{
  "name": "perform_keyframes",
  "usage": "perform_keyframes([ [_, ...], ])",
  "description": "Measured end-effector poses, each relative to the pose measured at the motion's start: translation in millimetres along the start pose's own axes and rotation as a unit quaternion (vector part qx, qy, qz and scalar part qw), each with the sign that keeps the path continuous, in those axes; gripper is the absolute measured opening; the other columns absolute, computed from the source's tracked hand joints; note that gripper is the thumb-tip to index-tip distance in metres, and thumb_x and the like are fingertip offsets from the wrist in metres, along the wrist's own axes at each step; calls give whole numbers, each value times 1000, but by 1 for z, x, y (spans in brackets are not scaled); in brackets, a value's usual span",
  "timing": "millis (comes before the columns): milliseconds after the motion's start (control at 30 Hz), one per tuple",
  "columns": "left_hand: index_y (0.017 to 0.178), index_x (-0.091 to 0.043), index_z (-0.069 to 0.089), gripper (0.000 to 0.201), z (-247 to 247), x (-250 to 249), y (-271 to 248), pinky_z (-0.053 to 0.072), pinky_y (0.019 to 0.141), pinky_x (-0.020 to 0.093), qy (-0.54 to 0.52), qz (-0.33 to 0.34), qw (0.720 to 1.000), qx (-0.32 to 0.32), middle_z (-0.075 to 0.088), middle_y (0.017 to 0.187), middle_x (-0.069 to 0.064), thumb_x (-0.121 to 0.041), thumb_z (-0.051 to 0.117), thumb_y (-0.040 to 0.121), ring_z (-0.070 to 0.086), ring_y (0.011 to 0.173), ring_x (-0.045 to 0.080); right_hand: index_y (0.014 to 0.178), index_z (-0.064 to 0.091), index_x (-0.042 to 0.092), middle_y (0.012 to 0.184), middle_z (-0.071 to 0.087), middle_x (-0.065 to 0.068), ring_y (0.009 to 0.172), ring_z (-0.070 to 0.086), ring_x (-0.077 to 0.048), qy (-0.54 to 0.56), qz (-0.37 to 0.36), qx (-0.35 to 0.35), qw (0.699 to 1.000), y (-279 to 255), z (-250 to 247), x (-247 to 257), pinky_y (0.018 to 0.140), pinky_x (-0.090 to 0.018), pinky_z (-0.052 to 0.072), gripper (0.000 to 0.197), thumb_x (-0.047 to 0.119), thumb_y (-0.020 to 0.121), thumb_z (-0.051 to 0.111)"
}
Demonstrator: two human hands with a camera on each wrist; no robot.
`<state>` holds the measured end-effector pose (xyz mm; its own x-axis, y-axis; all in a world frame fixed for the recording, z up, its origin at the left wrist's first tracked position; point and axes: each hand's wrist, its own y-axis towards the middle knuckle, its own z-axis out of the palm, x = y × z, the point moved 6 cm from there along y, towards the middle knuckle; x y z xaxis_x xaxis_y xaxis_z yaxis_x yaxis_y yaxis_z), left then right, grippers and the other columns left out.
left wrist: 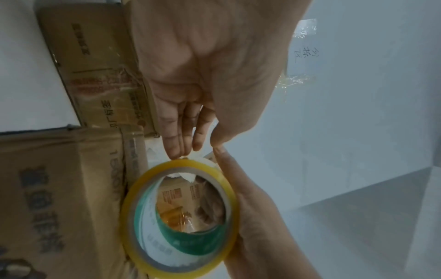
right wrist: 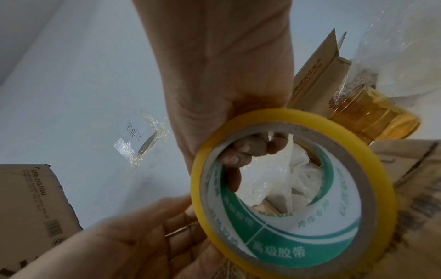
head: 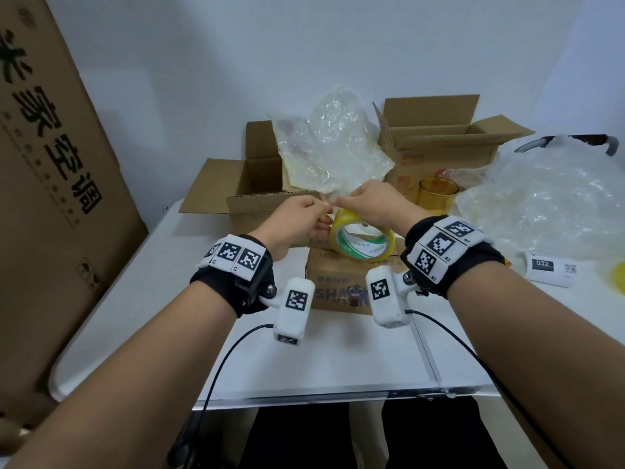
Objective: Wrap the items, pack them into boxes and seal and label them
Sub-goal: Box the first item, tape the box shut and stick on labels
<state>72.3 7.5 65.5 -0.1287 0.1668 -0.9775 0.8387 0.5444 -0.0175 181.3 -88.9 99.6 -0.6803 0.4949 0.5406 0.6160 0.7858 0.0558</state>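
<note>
Tape roll (head: pixel 362 240), yellow with a green-and-white printed core, held upright at centre frame in the head view, just above a closed carton (head: pixel 341 286) on the white worktop (head: pixel 142 299). Right hand (head: pixel 375 204) reaches over the roll from above, fingers curled through the core as the right wrist view shows (right wrist: pixel 248 149), so this grip holds the roll. Left hand (head: pixel 297 221) sits at the roll's left side, thumb and forefinger pinched together at the upper rim, where they meet the right fingertips; the left wrist view shows the other fingers (left wrist: pixel 181 136) straight, tips touching the rim. Whether the pinch holds a free tape end cannot be told. Behind the hands, two open cartons: one at centre left (head: pixel 233 184) with crumpled bubble wrap (head: pixel 328 147) rising from it, one at upper right (head: pixel 439 133). An amber glass (head: pixel 438 194) stands right of the hands, beside more wrap (head: pixel 548 201) spread at right. A printed label (head: pixel 551 269) lies at right edge. A large flat carton (head: pixel 50 184) leans at left of frame.
</note>
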Motion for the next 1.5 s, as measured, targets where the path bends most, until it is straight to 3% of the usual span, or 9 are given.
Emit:
perform_keyframes([
  [200,95,-10,63,36,5,-7,-4,54,73,23,6,-20,999,36,58,90,5,-46,63,92,58,82,14,68,46,20,65,50,-4,63,50,-21,-32,-12,16,999,-3,0,9,65,-32,38,51,54,101,28],
  [300,92,-10,56,32,7,-11,-5,47,52,16,34,-43,998,32,55,76,4,-40,67,91,54,61,9,129,51,28,92,60,-16,98,60,-35,-1,2,19,1000,-5,0,12,85,-38,45,37,30,108,21],
  [367,93,-9,59,24,8,-14,-2,51,62,21,32,-43,998,25,54,73,3,-31,68,91,52,62,11,146,39,15,94,55,-16,104,59,-36,18,19,9,1000,-5,-2,12,86,-38,45,44,24,108,20],
  [567,86,-9,58,10,5,-18,2,57,74,27,26,-37,999,-9,58,76,4,-12,62,95,57,68,12,139,48,11,87,52,-13,99,58,-34,-51,-10,29,998,-1,3,16,87,-39,43,47,30,108,19],
  [733,109,-1,66,19,-2,-18,-3,57,63,20,57,-16,997,-47,61,88,9,-2,51,98,58,71,12,73,48,16,70,50,-5,91,57,-32,-102,-28,17,994,3,4,18,85,-40,42,54,44,106,15],
  [867,106,-9,73,20,-3,-25,-2,58,85,33,143,7,988,-65,65,76,1,-14,56,97,62,71,11,126,55,10,80,58,-8,91,57,-32,-101,-15,24,994,2,6,22,85,-41,45,52,36,107,14],
  [1000,90,-11,76,18,-1,-40,-7,59,79,31,208,46,974,-78,69,76,4,-16,58,94,65,70,14,141,44,16,95,66,-15,98,59,-34,-76,-9,13,997,0,5,22,90,-43,47,44,27,107,18],
  [1267,83,-2,74,20,0,-53,-3,55,77,32,305,60,946,-88,74,78,11,-16,63,91,59,65,12,139,46,15,103,65,-18,104,58,-35,-55,-8,16,998,-4,5,23,91,-46,48,40,18,107,22],
  [1500,69,-13,63,27,9,-63,-3,51,73,33,435,80,893,-79,69,81,11,-12,51,93,63,78,24,100,57,10,68,58,-6,95,61,-32,-95,-17,20,995,2,7,25,86,-40,45,48,39,106,19],
])
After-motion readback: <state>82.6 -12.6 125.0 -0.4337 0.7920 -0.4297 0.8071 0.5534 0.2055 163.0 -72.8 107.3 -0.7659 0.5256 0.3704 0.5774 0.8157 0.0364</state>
